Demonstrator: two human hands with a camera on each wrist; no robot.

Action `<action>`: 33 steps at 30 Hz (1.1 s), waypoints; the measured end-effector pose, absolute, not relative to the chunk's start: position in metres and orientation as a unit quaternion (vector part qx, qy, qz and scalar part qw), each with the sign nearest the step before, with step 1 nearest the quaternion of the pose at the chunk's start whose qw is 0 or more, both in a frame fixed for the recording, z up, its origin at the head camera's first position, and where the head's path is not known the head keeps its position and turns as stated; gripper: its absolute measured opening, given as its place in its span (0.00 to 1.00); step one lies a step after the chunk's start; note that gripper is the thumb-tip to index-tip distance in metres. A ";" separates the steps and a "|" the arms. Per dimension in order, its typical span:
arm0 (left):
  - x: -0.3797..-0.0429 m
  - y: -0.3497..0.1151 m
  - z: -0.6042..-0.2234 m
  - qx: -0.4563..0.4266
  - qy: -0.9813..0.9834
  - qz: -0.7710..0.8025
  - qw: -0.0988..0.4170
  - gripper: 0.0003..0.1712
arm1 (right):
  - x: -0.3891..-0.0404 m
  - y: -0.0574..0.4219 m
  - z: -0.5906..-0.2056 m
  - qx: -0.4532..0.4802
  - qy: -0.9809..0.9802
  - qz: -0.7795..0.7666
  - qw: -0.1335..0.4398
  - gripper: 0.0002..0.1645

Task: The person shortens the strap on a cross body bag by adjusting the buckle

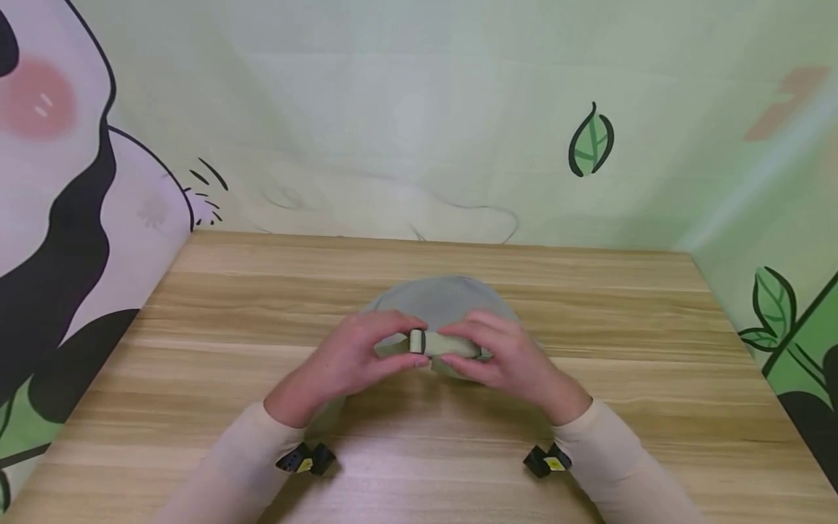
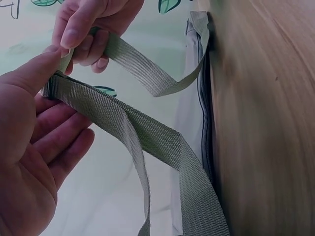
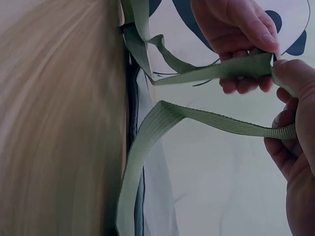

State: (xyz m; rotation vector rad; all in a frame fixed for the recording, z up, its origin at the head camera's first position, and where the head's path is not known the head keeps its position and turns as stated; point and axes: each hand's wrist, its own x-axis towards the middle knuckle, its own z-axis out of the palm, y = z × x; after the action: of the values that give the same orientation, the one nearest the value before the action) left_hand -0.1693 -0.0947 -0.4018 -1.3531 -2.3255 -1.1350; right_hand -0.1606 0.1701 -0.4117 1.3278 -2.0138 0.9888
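Observation:
A green webbing strap (image 1: 452, 344) is held up between my two hands, above a grey bag (image 1: 439, 295) that lies on the table. My left hand (image 1: 353, 355) pinches the strap at a small dark slider buckle (image 1: 423, 341) between thumb and fingers. From the right, my right hand (image 1: 507, 356) grips the strap's other section close to the buckle, thumb and fingers curled round it. Loops of webbing (image 2: 157, 142) hang from both hands down to the bag in the left wrist view. Along the bag's edge runs a dark zipper (image 3: 133, 98). Fingers partly hide the buckle.
The wooden table (image 1: 432, 451) reaches back to a pale green backdrop (image 1: 393, 131) with a painted panda and leaves. A small black device (image 1: 308, 460) is worn at the left wrist, and a similar black device (image 1: 547, 461) at the right.

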 end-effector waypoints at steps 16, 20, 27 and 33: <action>-0.168 -0.100 -0.401 -0.436 -0.795 -0.408 0.106 0.19 | -0.157 0.173 -0.417 0.451 -0.772 0.392 0.216 0.19; -0.167 -0.104 -0.401 -0.422 -0.804 -0.405 0.112 0.20 | -0.157 0.178 -0.418 0.452 -0.763 0.409 0.216 0.18; -0.167 -0.106 -0.401 -0.414 -0.805 -0.415 0.091 0.20 | -0.158 0.179 -0.417 0.459 -0.748 0.427 0.216 0.21; -0.167 -0.106 -0.400 -0.400 -0.811 -0.423 0.060 0.22 | -0.159 0.174 -0.418 0.462 -0.744 0.425 0.229 0.21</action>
State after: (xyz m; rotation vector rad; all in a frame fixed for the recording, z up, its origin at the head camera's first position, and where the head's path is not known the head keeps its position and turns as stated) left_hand -0.1674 -0.1064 -0.4004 -1.2102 -2.4551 -1.2816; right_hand -0.1589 0.1739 -0.4185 1.2722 -2.0481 1.1711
